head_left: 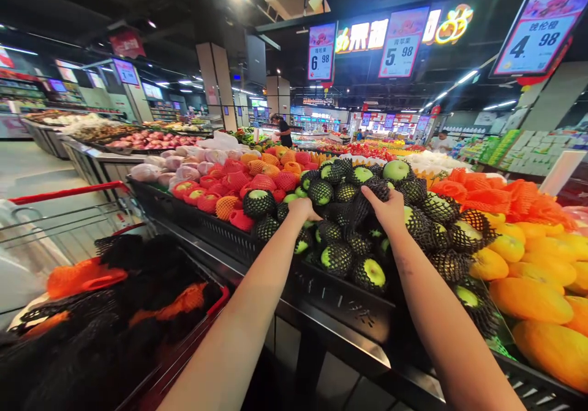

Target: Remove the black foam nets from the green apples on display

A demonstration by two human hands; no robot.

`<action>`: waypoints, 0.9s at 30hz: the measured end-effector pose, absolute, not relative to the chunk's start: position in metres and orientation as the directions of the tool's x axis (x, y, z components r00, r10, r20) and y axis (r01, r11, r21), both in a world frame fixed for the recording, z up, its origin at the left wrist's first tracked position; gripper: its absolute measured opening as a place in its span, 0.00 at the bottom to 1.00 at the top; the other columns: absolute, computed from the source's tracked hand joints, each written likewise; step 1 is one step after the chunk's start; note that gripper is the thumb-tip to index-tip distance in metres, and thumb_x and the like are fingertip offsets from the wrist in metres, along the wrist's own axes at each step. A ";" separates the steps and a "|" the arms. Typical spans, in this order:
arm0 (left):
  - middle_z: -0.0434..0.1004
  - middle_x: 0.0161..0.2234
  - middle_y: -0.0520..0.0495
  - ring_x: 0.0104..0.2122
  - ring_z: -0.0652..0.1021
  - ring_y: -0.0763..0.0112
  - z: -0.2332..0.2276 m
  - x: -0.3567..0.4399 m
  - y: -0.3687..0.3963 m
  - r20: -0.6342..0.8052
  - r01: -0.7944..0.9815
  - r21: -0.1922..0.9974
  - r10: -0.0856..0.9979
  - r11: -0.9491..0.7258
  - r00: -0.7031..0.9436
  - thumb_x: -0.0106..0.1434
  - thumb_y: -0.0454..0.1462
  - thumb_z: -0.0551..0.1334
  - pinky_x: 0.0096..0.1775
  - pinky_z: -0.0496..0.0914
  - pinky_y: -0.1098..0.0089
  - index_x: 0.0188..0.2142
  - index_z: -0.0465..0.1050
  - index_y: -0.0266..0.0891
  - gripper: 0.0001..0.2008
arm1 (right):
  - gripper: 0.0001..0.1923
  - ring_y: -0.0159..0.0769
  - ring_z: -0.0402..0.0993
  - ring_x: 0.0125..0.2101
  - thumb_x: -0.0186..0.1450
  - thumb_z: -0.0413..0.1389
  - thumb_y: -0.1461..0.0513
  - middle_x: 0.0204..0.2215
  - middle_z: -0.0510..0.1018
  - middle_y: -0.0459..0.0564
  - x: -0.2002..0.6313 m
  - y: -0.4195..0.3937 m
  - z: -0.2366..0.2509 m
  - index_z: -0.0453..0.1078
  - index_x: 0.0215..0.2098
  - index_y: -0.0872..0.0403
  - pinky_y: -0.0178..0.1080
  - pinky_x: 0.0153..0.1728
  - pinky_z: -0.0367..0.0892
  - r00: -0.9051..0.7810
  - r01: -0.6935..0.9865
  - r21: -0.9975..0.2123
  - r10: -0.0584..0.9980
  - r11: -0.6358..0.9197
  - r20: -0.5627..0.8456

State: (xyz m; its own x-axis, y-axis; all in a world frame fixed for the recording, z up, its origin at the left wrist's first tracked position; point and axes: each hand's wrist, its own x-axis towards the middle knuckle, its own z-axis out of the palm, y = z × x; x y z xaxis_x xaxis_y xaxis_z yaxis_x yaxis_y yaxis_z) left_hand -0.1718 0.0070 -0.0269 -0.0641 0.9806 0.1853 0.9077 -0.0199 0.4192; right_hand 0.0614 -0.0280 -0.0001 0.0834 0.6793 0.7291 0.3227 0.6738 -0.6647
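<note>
Green apples (337, 258) in black foam nets fill the display bin in front of me. My left hand (303, 211) reaches in among them at the left, thumb toward the middle, its other fingers mostly hidden. To the right, my right hand (388, 207) is closed on a dark foam net (359, 209), the thumb stretched along its top edge. Whether an apple sits inside that net cannot be seen. Between the two hands lie more netted apples, and one apple (395, 170) shows bare green on top just beyond the right hand.
A black crate wall (342, 294) edges the bin. Fruit in red and orange nets (234, 181) lies left, yellow mangoes (533, 297) right. At lower left stands a red-rimmed cart (68, 192) beside a heap of black and orange nets (151, 307). A person (283, 132) stands farther back.
</note>
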 end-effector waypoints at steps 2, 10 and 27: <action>0.75 0.53 0.24 0.55 0.74 0.35 -0.026 -0.174 -0.004 0.168 0.929 0.366 0.978 0.051 -0.119 0.40 0.51 0.76 0.54 0.68 0.50 0.52 0.71 0.32 0.42 | 0.20 0.34 0.64 0.23 0.55 0.64 0.46 0.19 0.69 0.42 0.063 -0.026 0.000 0.68 0.21 0.51 0.39 0.28 0.65 0.112 0.295 -0.670 0.671 0.682 0.733; 0.79 0.46 0.37 0.48 0.79 0.48 -0.039 -0.188 -0.037 0.357 0.857 0.509 0.886 0.081 -0.296 0.43 0.56 0.73 0.47 0.70 0.60 0.46 0.66 0.41 0.37 | 0.17 0.35 0.67 0.25 0.55 0.65 0.47 0.24 0.74 0.44 0.063 -0.026 0.003 0.72 0.27 0.52 0.40 0.31 0.66 0.128 0.171 -0.652 0.639 0.739 0.758; 0.77 0.49 0.41 0.45 0.80 0.64 -0.014 -0.123 -0.025 0.110 -0.834 0.498 0.971 -0.237 -0.210 0.62 0.47 0.66 0.39 0.78 0.69 0.50 0.72 0.38 0.21 | 0.12 0.39 0.73 0.28 0.52 0.67 0.53 0.26 0.79 0.44 0.062 -0.033 0.006 0.76 0.28 0.50 0.43 0.37 0.70 -0.211 0.150 -0.718 0.732 0.680 0.648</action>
State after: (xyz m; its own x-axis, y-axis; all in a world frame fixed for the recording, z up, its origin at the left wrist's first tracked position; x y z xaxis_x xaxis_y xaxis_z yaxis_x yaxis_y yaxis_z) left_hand -0.1230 -0.0247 -0.0142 -0.2100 0.9715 0.1100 -0.8344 -0.2368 0.4978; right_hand 0.0624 -0.0332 0.0057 -0.2110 0.7317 0.6482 0.1505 0.6795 -0.7180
